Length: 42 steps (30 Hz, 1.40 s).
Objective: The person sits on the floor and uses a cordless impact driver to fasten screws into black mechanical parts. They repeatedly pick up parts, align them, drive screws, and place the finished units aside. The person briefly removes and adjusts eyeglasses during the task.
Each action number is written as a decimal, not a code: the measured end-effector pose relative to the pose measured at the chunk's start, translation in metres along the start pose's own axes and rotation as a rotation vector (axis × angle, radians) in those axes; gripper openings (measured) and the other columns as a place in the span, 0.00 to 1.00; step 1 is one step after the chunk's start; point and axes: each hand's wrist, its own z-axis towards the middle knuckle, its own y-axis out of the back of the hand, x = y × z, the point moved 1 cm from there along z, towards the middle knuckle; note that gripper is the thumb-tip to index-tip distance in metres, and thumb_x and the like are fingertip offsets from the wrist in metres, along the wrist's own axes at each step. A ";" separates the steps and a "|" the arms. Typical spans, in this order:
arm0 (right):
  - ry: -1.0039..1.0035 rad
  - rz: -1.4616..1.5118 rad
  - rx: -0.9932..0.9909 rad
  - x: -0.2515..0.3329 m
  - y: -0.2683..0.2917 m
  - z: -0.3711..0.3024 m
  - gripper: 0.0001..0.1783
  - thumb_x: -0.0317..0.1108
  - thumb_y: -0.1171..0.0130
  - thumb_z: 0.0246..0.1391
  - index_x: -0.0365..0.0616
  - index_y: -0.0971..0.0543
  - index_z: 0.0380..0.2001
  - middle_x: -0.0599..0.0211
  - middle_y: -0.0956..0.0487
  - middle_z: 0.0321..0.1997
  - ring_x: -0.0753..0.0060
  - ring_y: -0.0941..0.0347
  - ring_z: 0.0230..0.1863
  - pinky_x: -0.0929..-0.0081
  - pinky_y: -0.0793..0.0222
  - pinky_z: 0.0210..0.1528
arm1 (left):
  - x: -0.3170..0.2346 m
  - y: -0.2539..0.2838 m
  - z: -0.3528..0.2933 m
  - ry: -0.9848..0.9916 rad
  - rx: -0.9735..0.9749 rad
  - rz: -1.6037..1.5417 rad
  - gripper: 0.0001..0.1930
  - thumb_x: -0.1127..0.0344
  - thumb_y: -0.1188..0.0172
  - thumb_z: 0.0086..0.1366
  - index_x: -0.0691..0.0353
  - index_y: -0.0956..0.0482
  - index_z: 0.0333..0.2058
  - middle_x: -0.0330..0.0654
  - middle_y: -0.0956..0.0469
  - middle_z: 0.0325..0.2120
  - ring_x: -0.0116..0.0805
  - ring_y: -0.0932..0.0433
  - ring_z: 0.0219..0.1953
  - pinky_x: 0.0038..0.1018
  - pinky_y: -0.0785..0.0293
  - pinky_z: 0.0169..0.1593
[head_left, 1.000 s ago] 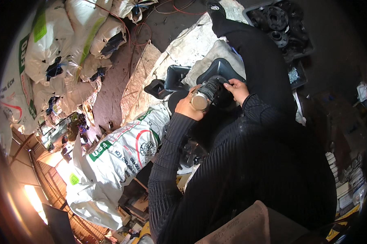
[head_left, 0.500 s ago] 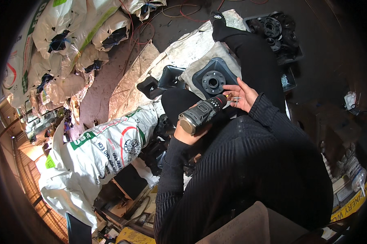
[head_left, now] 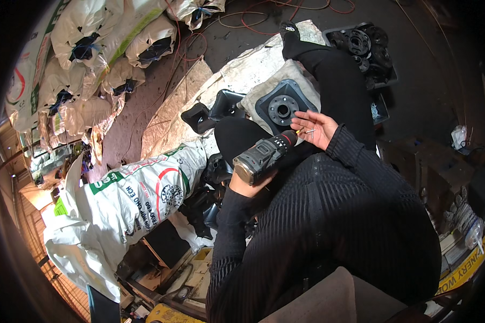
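Observation:
My left hand (head_left: pixel 249 187) is closed round the grip of a dark cordless drill (head_left: pixel 263 157), whose chuck points up and right. A small yellowish bit tip shows at the chuck's front, close to the fingers of my right hand (head_left: pixel 324 131). That hand is palm up, fingers loosely extended and slightly curled, with a thin, shiny screw (head_left: pixel 309 131) lying across them. Just beyond both hands, a dark, square-cornered part with a round hub (head_left: pixel 281 110) and a ring of holes rests on a pale cloth pad (head_left: pixel 309 86) between my legs.
Two hollow black parts (head_left: pixel 226 104) lie left of the pad. A crate of round black parts (head_left: pixel 360 46) stands at the far right, near a small tray of hardware (head_left: pixel 379 109). A full white sack (head_left: pixel 145 194) lies to the left, and hoses (head_left: pixel 248 21) cross the floor.
The drill has shifted slightly left and down. My right hand's raised finger has come down, and its palm is turned more upward, with the screw still on it.

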 end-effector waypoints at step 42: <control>-0.082 -0.083 0.007 -0.003 0.009 0.009 0.09 0.30 0.43 0.54 0.42 0.27 0.39 0.67 0.23 0.36 0.77 0.24 0.36 0.79 0.24 0.39 | 0.009 0.014 0.002 -0.046 0.039 0.127 0.22 0.66 0.32 0.48 0.60 0.25 0.44 0.43 0.23 0.40 0.41 0.24 0.43 0.33 0.29 0.47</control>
